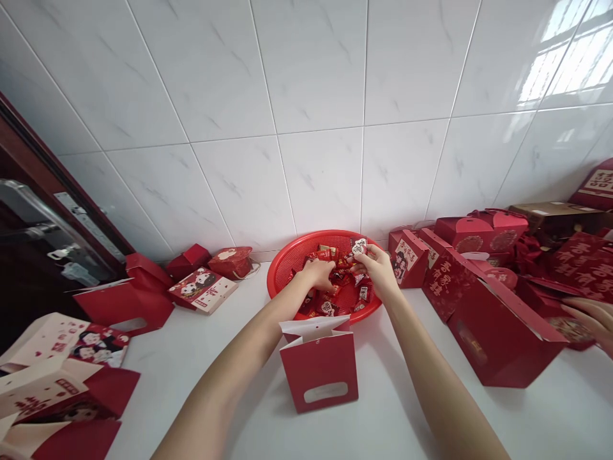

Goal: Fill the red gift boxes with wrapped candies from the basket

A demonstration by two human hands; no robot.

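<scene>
A red plastic basket (pixel 274 275) holds many small red-wrapped candies (pixel 328 308), some with white labels. My left hand (pixel 320 273) is inside it among the candies, thumb and fingers bent but apart, nothing visibly gripped. At the basket's right side, my right hand (pixel 377 263) pinches a wrapped candy (pixel 359 246) with a white label; the lower fingers dip toward the pile. Between my forearms stands an upright red gift box (pixel 322 367), its top open and an oval window low on the near face.
Red and cream gift boxes (pixel 204 287) lie along the left. More red boxes (pixel 507 332) crowd the right side, where another person's hand (pixel 591 319) touches them. A tiled wall (pixel 320 185) rises behind; a door with a metal handle (pixel 29 211) is at left.
</scene>
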